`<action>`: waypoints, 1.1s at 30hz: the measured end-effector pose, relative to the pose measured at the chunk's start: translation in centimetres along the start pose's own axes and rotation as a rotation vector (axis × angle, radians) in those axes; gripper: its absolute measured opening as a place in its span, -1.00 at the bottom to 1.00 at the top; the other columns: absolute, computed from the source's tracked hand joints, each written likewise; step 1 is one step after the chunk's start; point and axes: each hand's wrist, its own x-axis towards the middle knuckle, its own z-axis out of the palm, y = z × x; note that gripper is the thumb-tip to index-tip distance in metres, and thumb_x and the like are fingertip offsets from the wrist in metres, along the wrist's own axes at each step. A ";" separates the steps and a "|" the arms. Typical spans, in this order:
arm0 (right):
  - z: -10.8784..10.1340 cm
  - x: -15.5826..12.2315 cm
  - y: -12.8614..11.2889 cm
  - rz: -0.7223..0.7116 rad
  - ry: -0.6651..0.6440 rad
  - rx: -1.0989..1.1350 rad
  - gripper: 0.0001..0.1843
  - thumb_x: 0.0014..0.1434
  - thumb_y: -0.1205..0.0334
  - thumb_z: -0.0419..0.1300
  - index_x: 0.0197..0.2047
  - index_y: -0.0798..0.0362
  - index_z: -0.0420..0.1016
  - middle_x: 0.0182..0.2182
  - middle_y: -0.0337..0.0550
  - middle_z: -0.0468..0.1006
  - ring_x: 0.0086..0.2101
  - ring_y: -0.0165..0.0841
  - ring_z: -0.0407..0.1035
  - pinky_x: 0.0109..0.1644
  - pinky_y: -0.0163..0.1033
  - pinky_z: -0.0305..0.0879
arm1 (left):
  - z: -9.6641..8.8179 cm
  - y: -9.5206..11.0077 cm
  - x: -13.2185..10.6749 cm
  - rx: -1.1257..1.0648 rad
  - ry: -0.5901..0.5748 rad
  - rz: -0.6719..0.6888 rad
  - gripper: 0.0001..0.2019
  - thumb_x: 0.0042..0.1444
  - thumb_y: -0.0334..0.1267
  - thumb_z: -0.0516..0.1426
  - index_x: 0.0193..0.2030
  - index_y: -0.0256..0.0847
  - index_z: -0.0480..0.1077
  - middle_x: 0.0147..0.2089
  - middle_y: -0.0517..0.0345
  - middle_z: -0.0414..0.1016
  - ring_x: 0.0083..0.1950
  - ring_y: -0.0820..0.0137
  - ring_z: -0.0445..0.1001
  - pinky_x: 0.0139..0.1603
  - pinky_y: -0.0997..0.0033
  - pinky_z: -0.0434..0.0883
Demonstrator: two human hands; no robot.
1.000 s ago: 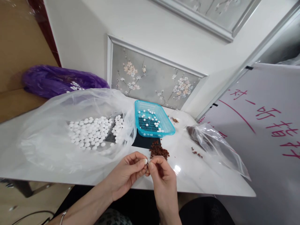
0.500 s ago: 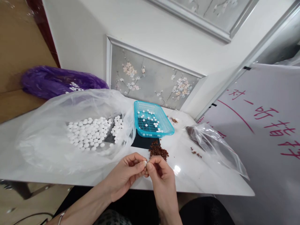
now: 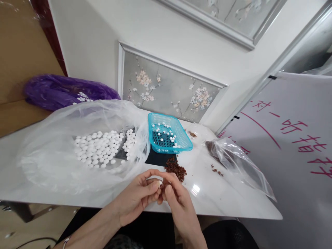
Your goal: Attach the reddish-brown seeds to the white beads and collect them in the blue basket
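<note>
Two hands meet: left hand (image 3: pixel 137 199) pinches a white bead (image 3: pixel 157 183), right hand (image 3: pixel 179 204) holds a reddish bit (image 3: pixel 162 186) against it, apparently mid-fitting, needing steady pressure.

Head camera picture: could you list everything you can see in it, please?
table: one, white, under everything
big clear bag: one, left on the table
white round pieces: many, inside the big clear bag, a few more in the basket
basket: one, blue, middle of the table
brown crumb pile: one, in front of the basket
small clear bag: one, right on the table, brown bits inside
purple bag: one, far left
flower panel: one, grey, against the wall
whiteboard: one, red writing, right
left hand, right hand: fingertips together on one pale piece
</note>
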 end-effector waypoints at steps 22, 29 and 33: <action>0.0 -0.5 -1.2 -0.121 0.017 -0.259 -0.77 0.26 0.32 0.04 -0.17 0.02 0.53 -0.39 -0.19 0.35 -0.38 -0.38 0.31 -0.32 -0.29 0.26 | 0.4 0.1 -0.4 0.054 0.026 -0.024 -0.69 -0.01 -0.43 0.26 -0.13 -0.18 0.30 -0.37 0.27 0.43 -0.39 0.57 0.38 -0.27 0.53 0.30; -0.3 -0.6 -0.7 -0.081 0.035 -0.263 -0.77 0.25 0.26 0.05 -0.12 0.01 0.50 -0.40 -0.21 0.34 -0.40 -0.39 0.30 -0.33 -0.30 0.26 | 0.6 0.3 -0.4 0.058 0.040 -0.029 -0.72 -0.01 -0.39 0.27 -0.15 -0.17 0.35 -0.33 0.22 0.48 -0.33 0.55 0.44 -0.22 0.56 0.34; -2.7 -0.4 0.2 -0.071 0.195 -0.245 -0.69 0.29 0.18 -0.01 0.04 0.04 0.38 -0.47 -0.27 0.32 -0.48 -0.43 0.28 -0.31 -0.29 0.29 | 0.6 0.5 -0.3 0.036 0.091 -0.075 -0.83 0.06 -0.33 0.23 -0.18 -0.18 0.40 -0.32 0.21 0.50 -0.31 0.59 0.46 -0.16 0.59 0.38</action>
